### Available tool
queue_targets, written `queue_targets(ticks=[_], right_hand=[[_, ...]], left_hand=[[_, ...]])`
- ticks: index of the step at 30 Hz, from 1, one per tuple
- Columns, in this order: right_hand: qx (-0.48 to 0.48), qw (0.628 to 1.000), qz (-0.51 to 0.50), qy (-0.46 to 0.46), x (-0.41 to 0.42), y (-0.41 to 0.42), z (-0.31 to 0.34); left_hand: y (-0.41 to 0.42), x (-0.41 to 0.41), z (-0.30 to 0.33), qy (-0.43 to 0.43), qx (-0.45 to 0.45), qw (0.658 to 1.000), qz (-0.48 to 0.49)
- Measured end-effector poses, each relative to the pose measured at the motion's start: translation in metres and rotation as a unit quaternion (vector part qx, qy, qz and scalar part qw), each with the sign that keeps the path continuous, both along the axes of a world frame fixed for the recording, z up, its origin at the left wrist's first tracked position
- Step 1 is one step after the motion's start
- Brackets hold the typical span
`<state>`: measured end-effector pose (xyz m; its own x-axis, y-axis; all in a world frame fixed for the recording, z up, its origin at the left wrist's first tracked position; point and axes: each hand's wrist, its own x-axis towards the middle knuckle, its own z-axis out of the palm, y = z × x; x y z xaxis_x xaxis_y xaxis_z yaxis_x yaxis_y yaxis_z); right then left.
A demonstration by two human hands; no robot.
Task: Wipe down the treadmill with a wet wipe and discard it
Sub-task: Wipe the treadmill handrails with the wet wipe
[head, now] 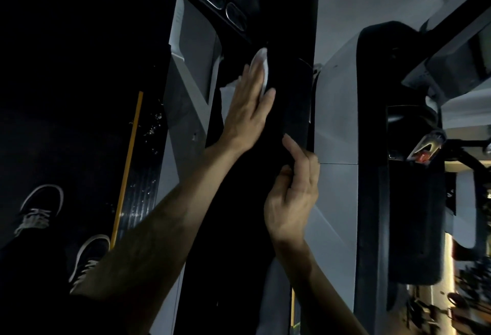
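On dark treadmill point(292, 111): left hand point(248, 111) flat, presses wet wipe point(261, 68); right hand point(292, 196) curled, grip empty.

I see a white wet wipe point(261, 68) against the treadmill's black upright point(292, 95), grey side panels point(337, 111), a yellow stripe point(127, 164) edging the dark ribbed deck, and black shoes point(91, 257) with white soles and laces.

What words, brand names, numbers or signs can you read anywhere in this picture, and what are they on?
No text can be read anywhere in this view.
The black treadmill panel that the left hand wipes with the wet wipe: no lettering shows; too dark.
The red tag on the right: too small and blurred to read.
The shoes: no brand can be made out.
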<state>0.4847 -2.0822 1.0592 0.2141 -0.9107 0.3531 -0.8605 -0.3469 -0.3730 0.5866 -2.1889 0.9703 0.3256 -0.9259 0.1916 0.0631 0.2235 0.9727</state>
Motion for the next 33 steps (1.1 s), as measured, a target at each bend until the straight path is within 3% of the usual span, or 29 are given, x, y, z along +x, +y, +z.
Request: queue_targets(ticks=[3, 5, 9, 12, 19, 24, 28, 33], right_hand=[[0.003, 1.0, 0.001, -0.002, 0.0, -0.001, 0.0], [0.005, 1.0, -0.002, -0.005, 0.0, -0.002, -0.001], [0.008, 1.0, -0.007, -0.003, 0.001, -0.001, 0.001], [0.005, 1.0, -0.005, 0.005, 0.001, -0.002, 0.0], [-0.002, 1.0, 0.005, 0.013, 0.001, -0.001, 0.001], [-0.006, 1.0, 0.003, 0.03, 0.001, -0.003, 0.0], [-0.005, 0.999, 0.009, 0.037, 0.001, -0.001, 0.001], [0.01, 0.999, 0.012, 0.034, 0.0, -0.002, 0.0]], left_hand=[[0.045, -0.022, -0.006, 0.033, 0.02, 0.999, -0.006], [0.06, -0.033, -0.005, 0.011, -0.011, 1.0, -0.019], [0.028, -0.023, 0.009, -0.069, -0.073, 0.994, -0.043], [-0.003, -0.004, 0.008, -0.09, -0.06, 0.993, -0.038], [0.014, -0.012, 0.0, -0.004, 0.042, 0.999, -0.014], [0.039, -0.017, -0.009, 0.051, 0.049, 0.995, 0.067], [0.043, -0.013, -0.009, 0.001, 0.079, 0.987, 0.137], [0.055, 0.006, -0.002, -0.052, 0.052, 0.992, 0.106]])
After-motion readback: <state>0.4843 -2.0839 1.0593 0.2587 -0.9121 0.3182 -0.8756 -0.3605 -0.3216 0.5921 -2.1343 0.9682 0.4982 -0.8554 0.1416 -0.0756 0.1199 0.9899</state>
